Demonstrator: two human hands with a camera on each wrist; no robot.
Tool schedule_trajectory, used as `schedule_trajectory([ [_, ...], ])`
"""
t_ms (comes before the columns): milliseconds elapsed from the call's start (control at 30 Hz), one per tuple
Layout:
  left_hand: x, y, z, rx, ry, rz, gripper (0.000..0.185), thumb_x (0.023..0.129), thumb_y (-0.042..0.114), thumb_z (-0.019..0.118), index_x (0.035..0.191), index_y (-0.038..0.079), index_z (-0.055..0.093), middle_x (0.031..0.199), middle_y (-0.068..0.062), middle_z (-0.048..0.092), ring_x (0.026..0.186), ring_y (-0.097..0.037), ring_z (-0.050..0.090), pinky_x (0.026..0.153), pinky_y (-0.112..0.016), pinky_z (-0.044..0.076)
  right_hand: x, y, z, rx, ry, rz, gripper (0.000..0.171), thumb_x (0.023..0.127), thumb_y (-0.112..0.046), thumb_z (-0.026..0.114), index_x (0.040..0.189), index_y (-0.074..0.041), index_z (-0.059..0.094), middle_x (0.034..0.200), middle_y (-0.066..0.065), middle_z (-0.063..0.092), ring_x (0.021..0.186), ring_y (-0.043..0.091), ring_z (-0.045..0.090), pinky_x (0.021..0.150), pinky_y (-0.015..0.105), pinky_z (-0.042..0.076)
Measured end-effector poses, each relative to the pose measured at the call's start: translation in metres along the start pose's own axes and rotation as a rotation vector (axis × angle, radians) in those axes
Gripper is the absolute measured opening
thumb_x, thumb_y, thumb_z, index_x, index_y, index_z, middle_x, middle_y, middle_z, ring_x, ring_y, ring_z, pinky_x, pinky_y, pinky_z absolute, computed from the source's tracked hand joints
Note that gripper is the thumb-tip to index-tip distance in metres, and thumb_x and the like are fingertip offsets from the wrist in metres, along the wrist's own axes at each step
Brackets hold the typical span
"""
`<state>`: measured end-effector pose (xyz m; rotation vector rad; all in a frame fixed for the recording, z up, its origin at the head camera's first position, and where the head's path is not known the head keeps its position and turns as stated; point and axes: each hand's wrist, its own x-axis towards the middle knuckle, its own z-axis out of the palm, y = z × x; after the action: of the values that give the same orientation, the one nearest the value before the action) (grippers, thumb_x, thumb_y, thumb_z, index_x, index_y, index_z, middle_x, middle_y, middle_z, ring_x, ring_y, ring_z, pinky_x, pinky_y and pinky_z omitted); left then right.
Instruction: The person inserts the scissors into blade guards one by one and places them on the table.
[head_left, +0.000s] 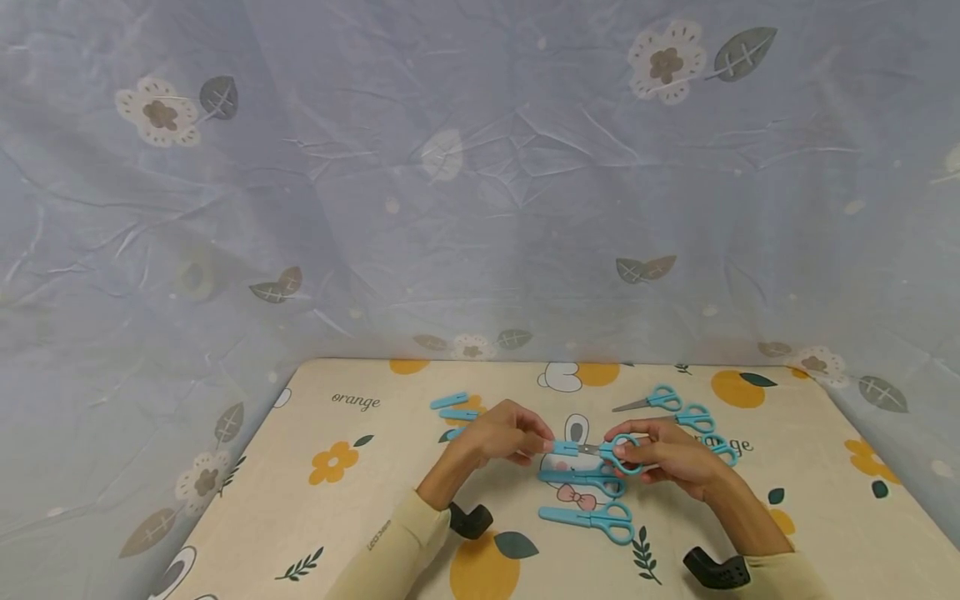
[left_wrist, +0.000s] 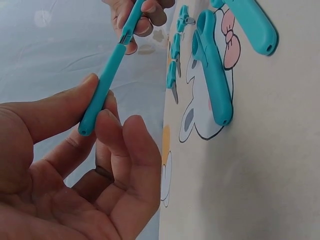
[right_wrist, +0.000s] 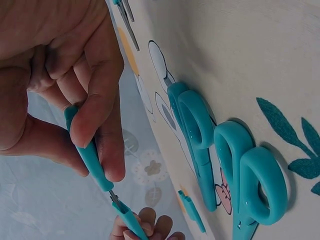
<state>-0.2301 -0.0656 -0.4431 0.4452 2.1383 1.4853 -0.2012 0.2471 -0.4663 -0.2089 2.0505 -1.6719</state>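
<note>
Above the table's middle, both hands hold one pair of blue scissors (head_left: 600, 451). My left hand (head_left: 543, 446) pinches its blue blade cap (head_left: 567, 448) between thumb and fingers; the left wrist view shows the cap (left_wrist: 102, 90) held at its closed end. My right hand (head_left: 622, 451) grips the handles (right_wrist: 90, 155). A short stretch of metal blade (right_wrist: 114, 199) shows between cap and handles. Two capped scissors (head_left: 585, 479) (head_left: 592, 518) lie on the table just below the hands.
Several uncapped scissors (head_left: 693, 417) lie to the right behind my right hand. Loose blue caps (head_left: 457, 413) lie to the left. The table carries a cream cloth (head_left: 360, 500) printed with oranges. A flowered blue sheet (head_left: 480, 167) hangs behind.
</note>
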Motion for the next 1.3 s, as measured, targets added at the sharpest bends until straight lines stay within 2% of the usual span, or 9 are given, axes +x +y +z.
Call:
schedule_trajectory([
  [533,0.003,0.001,0.008,0.017,0.022,0.015,0.006,0.097,0.009,0.078,0.099,0.006,0.082,0.079,0.002,0.067,0.067,-0.015,0.056,0.064,-0.025,0.056,0.001,0.001,0.004,0.007,0.004,-0.013,0.049,0.104,-0.027,0.072,0.141,0.004,0.06,0.092,-0.001,0.079,0.084,0.012,0.071,0.065,0.025,0.058],
  [733,0.003,0.001,0.009,0.004,0.03,0.006,0.006,0.096,0.009,0.078,0.099,0.005,0.082,0.079,0.001,0.068,0.067,-0.016,0.057,0.064,-0.025,0.056,0.0,0.001,0.005,-0.027,0.016,-0.051,0.048,0.104,-0.027,0.073,0.138,0.006,0.061,0.09,-0.002,0.079,0.083,0.012,0.072,0.065,0.027,0.058],
  [1033,0.004,-0.002,0.01,-0.038,0.047,-0.014,0.008,0.094,0.008,0.079,0.1,0.004,0.081,0.076,0.0,0.064,0.067,-0.015,0.058,0.062,-0.023,0.058,0.001,0.001,0.006,-0.092,0.036,-0.107,0.047,0.102,-0.023,0.075,0.134,0.008,0.061,0.096,0.009,0.083,0.081,0.015,0.075,0.063,0.03,0.054],
  [1300,0.004,-0.004,0.015,-0.015,0.054,0.02,0.005,0.095,0.009,0.08,0.097,0.005,0.082,0.076,0.002,0.068,0.065,-0.015,0.059,0.061,-0.023,0.056,0.002,0.002,0.01,-0.102,0.057,-0.082,0.045,0.102,-0.026,0.075,0.131,0.007,0.065,0.085,-0.002,0.078,0.074,0.012,0.063,0.061,0.028,0.052],
])
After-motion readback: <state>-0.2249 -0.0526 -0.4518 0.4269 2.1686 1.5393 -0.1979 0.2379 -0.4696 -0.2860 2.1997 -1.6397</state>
